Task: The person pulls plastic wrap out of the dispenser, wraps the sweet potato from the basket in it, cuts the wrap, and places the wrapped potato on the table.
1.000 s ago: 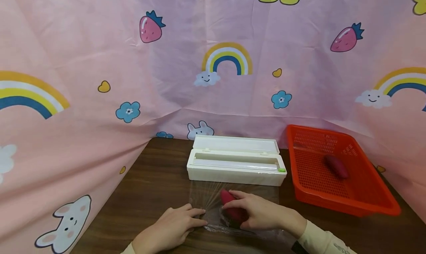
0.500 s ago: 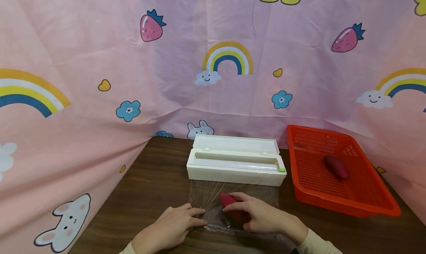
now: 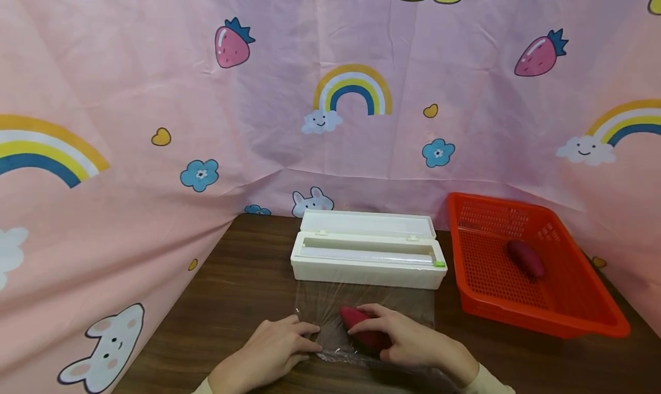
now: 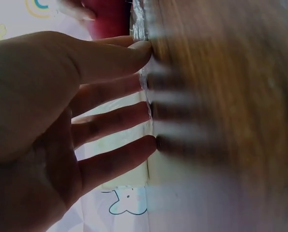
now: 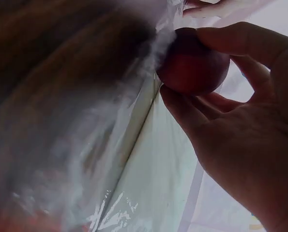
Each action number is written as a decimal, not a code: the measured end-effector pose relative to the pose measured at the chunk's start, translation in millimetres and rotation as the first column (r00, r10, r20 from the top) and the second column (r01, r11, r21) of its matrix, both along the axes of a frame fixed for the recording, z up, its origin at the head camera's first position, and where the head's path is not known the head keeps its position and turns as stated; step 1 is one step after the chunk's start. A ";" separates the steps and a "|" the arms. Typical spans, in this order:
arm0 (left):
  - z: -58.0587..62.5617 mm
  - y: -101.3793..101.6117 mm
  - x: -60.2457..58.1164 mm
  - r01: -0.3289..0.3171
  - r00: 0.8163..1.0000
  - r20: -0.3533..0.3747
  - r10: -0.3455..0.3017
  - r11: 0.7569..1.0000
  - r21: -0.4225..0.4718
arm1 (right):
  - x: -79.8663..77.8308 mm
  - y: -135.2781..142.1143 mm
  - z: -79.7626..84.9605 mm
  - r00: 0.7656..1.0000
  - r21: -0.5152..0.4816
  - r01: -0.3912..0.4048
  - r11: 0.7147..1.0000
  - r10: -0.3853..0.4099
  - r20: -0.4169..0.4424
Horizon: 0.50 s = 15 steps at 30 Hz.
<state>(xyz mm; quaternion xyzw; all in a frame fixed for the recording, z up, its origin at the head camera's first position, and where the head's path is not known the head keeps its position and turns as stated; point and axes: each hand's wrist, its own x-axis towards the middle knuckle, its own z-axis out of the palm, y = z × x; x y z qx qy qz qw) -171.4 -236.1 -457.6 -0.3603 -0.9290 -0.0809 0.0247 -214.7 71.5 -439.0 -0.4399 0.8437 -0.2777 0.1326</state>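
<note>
My right hand (image 3: 413,338) grips a reddish-purple sweet potato (image 3: 352,315), thumb on one side and fingers on the other. It lies on a sheet of clear plastic wrap (image 3: 322,302) spread over the table. The right wrist view shows the sweet potato (image 5: 192,65) end-on, against the crumpled film edge. My left hand (image 3: 273,348) rests at the sheet's near left corner. In the left wrist view its spread fingers (image 4: 117,162) are fairly straight, and their tips touch the table along the wrap's edge (image 4: 140,24). Part of the sweet potato is hidden behind my right fingers.
Behind the sheet stands a white wrap dispenser box (image 3: 361,273), lid up, with the film roll (image 3: 366,255) inside. An orange-red plastic basket (image 3: 516,312) at the right holds another sweet potato (image 3: 525,258). A patterned cloth (image 3: 279,124) encloses the dark wooden table (image 3: 227,285).
My right hand and the sweet potato have shifted slightly towards the near edge of the wrap. My left hand has stayed in nearly the same spot.
</note>
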 end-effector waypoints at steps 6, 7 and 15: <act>-5.3 0.7 -2.5 0.007 0.998 -0.069 -0.006 1.000 0.024 | 2.9 0.0 -7.2 0.999 -0.028 0.025 0.999 -0.026 -0.030; -6.1 0.8 -2.9 0.006 0.997 -0.076 -0.004 1.000 0.027 | 2.9 -0.5 -7.9 0.999 -0.031 0.028 0.999 -0.029 -0.044; -14.6 4.3 -12.1 0.039 0.970 -0.244 -0.021 0.997 0.067 | 1.4 -5.6 -9.4 0.993 -0.054 0.010 0.999 -0.016 -0.115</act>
